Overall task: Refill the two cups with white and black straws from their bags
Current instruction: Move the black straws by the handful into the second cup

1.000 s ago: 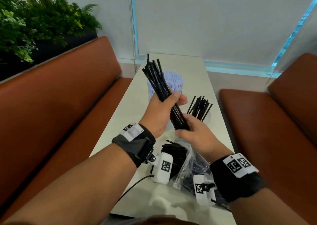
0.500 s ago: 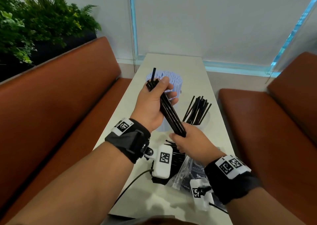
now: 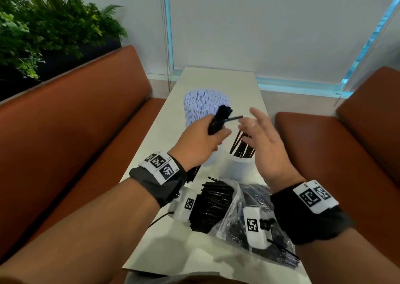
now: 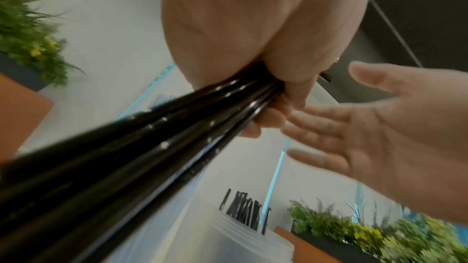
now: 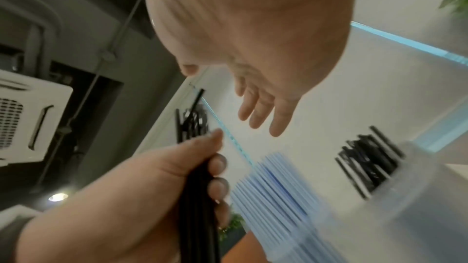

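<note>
One bundle of black straws (image 3: 218, 120), left hand (image 3: 200, 142) gripping, right hand (image 3: 263, 145) spread.

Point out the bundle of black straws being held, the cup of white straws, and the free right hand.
black straw bundle (image 3: 223, 114), head view, its upper ends above the fist
white straw cup (image 3: 198, 102), head view, straw tops
right hand (image 3: 263, 142), head view, back of hand

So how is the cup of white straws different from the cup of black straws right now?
The cup of white straws is packed full, its straws upright and even; the cup of black straws is only partly filled, its straws leaning loosely. The white one stands farther back on the table, the black one nearer. Both stand upright.
</note>
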Motion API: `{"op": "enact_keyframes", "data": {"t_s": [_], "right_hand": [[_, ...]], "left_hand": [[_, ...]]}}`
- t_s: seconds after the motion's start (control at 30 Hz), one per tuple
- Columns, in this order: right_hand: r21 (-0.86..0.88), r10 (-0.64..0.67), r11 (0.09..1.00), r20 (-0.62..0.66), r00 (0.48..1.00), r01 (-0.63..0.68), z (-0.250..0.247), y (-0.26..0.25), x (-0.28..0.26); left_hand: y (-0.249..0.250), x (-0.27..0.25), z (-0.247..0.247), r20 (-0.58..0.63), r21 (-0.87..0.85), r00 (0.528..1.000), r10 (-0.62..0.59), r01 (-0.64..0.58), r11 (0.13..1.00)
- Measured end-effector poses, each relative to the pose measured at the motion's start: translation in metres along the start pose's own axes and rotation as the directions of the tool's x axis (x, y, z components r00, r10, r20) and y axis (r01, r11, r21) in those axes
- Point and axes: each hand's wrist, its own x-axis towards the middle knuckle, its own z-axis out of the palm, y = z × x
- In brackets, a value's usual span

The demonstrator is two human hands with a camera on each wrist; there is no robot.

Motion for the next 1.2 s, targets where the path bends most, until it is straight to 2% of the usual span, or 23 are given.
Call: {"op": "enact_keyframes", "data": {"t_s": [0.13,0.27,0.43,0.53,0.6,0.7,0.8,0.87,0.97,1.07,1.1,1.17,1.2], "right_hand": [[-0.097,-0.092,0.991,0.033,0.995,0.095,0.010,-0.010,0.005],[-0.224,-0.152,0.961,0.053,0.987,0.160,0.007,-0.010,0.006],[-0.440,-0.119,0.876,0.204,0.972,0.200,0.001,-0.009,0.003],[-0.509,-0.141,0.827,0.223,0.965,0.239,0.001,-0.013,0.003],[-0.562,-0.140,0.791,0.219,0.966,0.243,0.005,-0.014,0.005],[-0.673,-0.144,0.675,0.283,0.948,0.303,0.008,-0.015,0.007],[-0.716,-0.233,0.603,0.264,0.936,0.352,0.008,-0.012,0.002],[-0.725,-0.240,0.619,0.192,0.951,0.303,0.012,-0.008,-0.004],[-0.654,-0.229,0.714,0.116,0.966,0.248,0.016,-0.004,-0.007],[-0.521,-0.300,0.823,-0.061,0.952,0.226,0.012,-0.005,-0.006],[-0.472,-0.252,0.862,-0.084,0.964,0.184,0.012,-0.006,-0.005],[-0.359,-0.093,0.930,-0.042,0.995,0.072,0.017,-0.004,-0.005],[-0.278,-0.054,0.960,-0.044,0.998,0.039,0.018,-0.002,-0.004]], "left_hand": [[0.001,-0.009,0.014,0.164,0.332,0.984,0.066,-0.119,0.936],[-0.004,-0.013,0.016,0.229,0.529,0.964,0.136,-0.240,0.814],[-0.002,-0.012,0.014,0.218,0.614,0.962,0.165,-0.266,0.743],[-0.004,-0.011,0.013,0.240,0.728,0.951,0.194,-0.309,0.612],[-0.004,-0.013,0.018,0.263,0.752,0.935,0.238,-0.353,0.557],[-0.002,-0.016,0.022,0.232,0.786,0.940,0.249,-0.332,0.521],[0.000,-0.016,0.023,0.167,0.788,0.962,0.215,-0.261,0.557],[0.004,-0.017,0.027,0.151,0.778,0.970,0.193,-0.237,0.581],[0.009,-0.019,0.030,0.157,0.767,0.970,0.185,-0.238,0.595],[0.010,-0.016,0.027,0.160,0.767,0.969,0.188,-0.242,0.595],[0.011,-0.015,0.027,0.176,0.759,0.966,0.192,-0.257,0.598],[0.012,-0.015,0.028,0.231,0.731,0.954,0.191,-0.300,0.614],[0.013,-0.014,0.027,0.239,0.712,0.955,0.177,-0.296,0.637]]}}
